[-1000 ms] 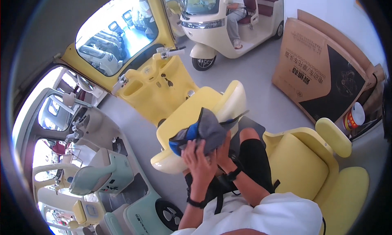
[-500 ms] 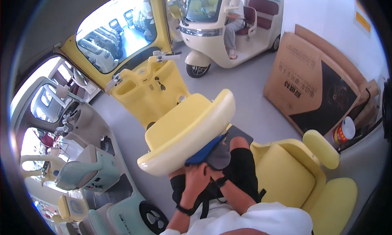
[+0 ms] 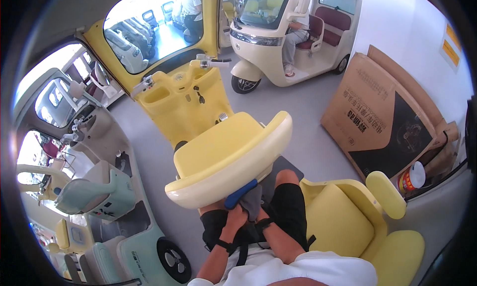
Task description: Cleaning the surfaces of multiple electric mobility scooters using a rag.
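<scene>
In front of my lap, a folded blue-and-grey cloth (image 3: 252, 202) stands up from my two hands. Its blue part lies along the lower rim of the yellow seat's pale, glossy backrest (image 3: 233, 182). My left hand (image 3: 237, 218) is closed around the lower end of the cloth. Close beside it is my right hand (image 3: 259, 216), closed at the grey part, its fingers partly hidden by the cloth. The yellow seat cushion (image 3: 216, 149) lies beyond the backrest.
Around me is a yellow vehicle cabin with a handlebar console (image 3: 186, 94) ahead and a yellow rear seat (image 3: 340, 219) at my right. Pale green vehicles (image 3: 144, 253) stand left. A cream three-wheeler (image 3: 278, 52) with a seated person, a cardboard box (image 3: 372, 112) and a tub (image 3: 411, 176) are beyond.
My hands have drawn slightly lower and nearer to me. The blue part of the cloth now shows as a narrow strip along the backrest's rim. The whole view has shifted a little.
</scene>
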`<state>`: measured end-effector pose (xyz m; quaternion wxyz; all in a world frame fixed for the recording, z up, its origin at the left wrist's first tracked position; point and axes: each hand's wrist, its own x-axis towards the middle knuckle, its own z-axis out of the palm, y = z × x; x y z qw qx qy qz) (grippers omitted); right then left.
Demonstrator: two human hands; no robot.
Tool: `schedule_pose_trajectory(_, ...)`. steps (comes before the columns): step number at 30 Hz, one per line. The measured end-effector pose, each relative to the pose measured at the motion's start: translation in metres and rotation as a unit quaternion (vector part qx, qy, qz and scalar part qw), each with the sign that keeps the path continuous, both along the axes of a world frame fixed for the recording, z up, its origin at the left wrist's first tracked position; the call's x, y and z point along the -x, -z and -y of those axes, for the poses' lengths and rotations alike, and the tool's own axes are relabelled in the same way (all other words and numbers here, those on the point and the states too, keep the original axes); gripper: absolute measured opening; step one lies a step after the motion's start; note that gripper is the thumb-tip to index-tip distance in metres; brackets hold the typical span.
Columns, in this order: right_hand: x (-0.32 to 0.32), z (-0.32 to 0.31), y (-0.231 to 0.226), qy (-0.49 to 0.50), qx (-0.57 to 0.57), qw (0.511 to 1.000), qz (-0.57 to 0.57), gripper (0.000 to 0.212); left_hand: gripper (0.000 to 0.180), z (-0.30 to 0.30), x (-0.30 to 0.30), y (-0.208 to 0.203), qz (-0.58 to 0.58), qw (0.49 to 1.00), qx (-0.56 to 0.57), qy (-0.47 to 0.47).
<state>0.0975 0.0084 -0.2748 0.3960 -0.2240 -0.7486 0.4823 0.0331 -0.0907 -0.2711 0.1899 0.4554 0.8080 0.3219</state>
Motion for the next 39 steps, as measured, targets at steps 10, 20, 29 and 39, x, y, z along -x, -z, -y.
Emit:
schedule_pose_trajectory(10,-0.031,-0.013,-0.006,-0.276,0.5,0.814,-0.104,0.039,0.031,0.022,0.026,-0.021,0.202,0.979,0.001,0.015)
schedule_pose_trajectory(20,0.025,0.018,-0.124,-0.393,-0.062,0.833,0.385,0.029,0.048,0.121,0.062,-0.006,0.592,0.754,-0.238,-0.155)
schedule_pose_trajectory(29,0.025,0.058,-0.179,-0.349,0.009,0.908,0.232,0.023,0.051,0.12,0.069,-0.089,0.406,0.734,-0.418,-0.348)
schedule_pose_trajectory(39,0.019,0.081,-0.186,-0.298,-0.152,0.931,0.147,0.017,0.033,0.08,0.112,-0.134,0.06,0.895,-0.407,-0.174)
